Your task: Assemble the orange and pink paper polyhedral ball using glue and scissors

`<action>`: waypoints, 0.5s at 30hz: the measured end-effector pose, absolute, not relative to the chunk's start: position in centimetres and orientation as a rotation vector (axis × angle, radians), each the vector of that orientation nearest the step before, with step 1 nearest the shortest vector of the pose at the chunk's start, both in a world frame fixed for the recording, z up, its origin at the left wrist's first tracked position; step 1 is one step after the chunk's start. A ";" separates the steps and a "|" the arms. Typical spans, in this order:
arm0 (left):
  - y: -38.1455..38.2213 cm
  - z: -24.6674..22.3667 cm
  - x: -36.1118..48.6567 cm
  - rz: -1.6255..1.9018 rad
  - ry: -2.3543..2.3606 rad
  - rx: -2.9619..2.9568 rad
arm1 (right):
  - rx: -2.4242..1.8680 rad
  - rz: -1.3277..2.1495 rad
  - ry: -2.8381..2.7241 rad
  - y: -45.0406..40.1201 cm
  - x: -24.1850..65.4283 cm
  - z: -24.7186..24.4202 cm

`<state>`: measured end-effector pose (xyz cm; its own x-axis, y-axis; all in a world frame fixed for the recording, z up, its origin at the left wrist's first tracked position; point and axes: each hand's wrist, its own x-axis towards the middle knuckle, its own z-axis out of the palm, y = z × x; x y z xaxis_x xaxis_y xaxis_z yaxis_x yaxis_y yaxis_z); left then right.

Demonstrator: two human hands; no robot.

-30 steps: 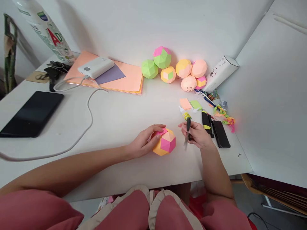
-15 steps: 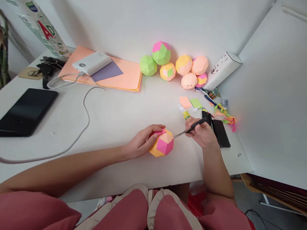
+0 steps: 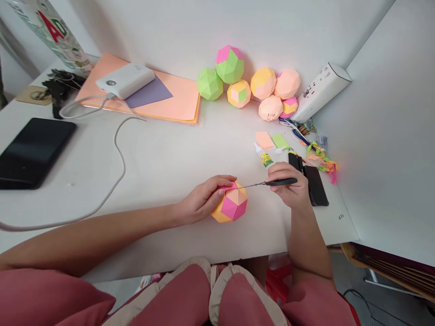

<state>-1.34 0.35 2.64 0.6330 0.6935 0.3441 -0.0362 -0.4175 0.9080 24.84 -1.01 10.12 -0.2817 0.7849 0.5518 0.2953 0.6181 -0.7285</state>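
Note:
My left hand point(image 3: 205, 199) is closed around the left side of a many-faced paper ball point(image 3: 234, 209) in pink, orange and peach, holding it on the white table. Its fingers lie over the top pink face and hide part of it. In my right hand point(image 3: 288, 188) is a pair of scissors point(image 3: 280, 182) with black handles, gripped from the right. The thin metal blades point left, and their tip reaches the top of the ball near a seam by the pink face. Just beyond my right hand lies a small glue bottle point(image 3: 265, 156) with a yellow label.
Several finished paper balls point(image 3: 230, 65) sit along the wall. Pink and green paper squares point(image 3: 264, 140), a black phone point(image 3: 316, 185) and paper scraps point(image 3: 328, 167) lie at right. Leftward are a power bank point(image 3: 125, 80) on paper sheets, a white cable point(image 3: 123, 167) and a dark tablet point(image 3: 36, 151).
The scissors have swung flatter, and their tip has moved left and up onto the ball's top. My left hand keeps its hold on the ball. The view has shifted slightly.

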 end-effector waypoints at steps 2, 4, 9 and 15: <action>0.4 2.6 -1.3 0.898 0.522 1.837 | -0.848 0.608 -1.867 -1.0 25.0 10.2; 0.4 2.6 -1.3 0.901 0.517 1.840 | -0.827 0.615 -1.881 -0.9 25.1 10.3; 0.4 2.7 -1.3 0.884 0.500 1.848 | -0.816 0.683 -1.872 -0.6 25.0 10.0; 0.4 2.9 -1.5 0.869 0.436 1.860 | -0.785 0.960 -1.757 0.6 24.8 8.0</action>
<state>-1.45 0.44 2.92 0.6772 0.6346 0.3725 -0.0809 -0.4389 0.8949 24.81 0.63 7.98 -0.3416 0.8351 0.4312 0.0882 0.4853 -0.8699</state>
